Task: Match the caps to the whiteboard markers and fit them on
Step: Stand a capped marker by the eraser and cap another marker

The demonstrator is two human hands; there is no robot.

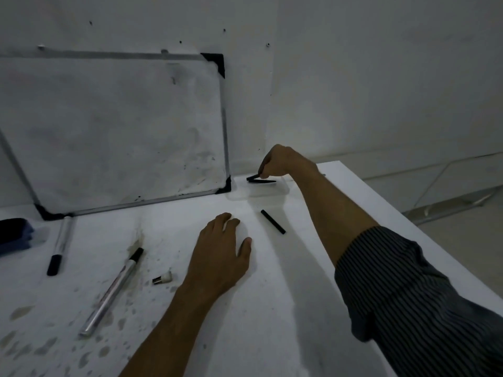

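My right hand (283,163) reaches to the far side of the table and pinches a thin black cap (253,177), lifted a little above its shadow. A second black cap (273,225) lies loose on the table between my arms. My left hand (221,251) rests flat on the table, fingers spread, holding nothing. Two silver markers with black caps on lie at the left: one (60,244) near the whiteboard's corner, the other (113,291) closer to me. A small white and silver piece (162,278) lies beside my left wrist.
A whiteboard (117,126) leans against the wall at the back left. A dark eraser (13,235) sits at the left edge. The white table (272,308) is smudged with grey stains on the left. Its right edge (408,227) drops off to the floor.
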